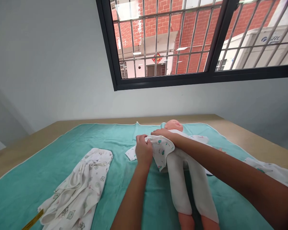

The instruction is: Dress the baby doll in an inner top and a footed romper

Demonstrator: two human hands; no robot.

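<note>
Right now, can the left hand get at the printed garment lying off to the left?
Probably yes: only teal sheet and a flat sleeve separate the left hand from the printed garment. The hand seems to grip the small shirt, though, so letting go would likely come first.

The left forearm [133, 198] is bare, slim and smooth, slightly narrower toward the wrist. The left hand [144, 151] is bare as well, with rounded knuckles and a short thumb [149, 142]. The right forearm [213, 159] is also bare, broad near the camera and tapering evenly. The right hand [163, 132] is ungloved, its nails too small to make out.
</note>
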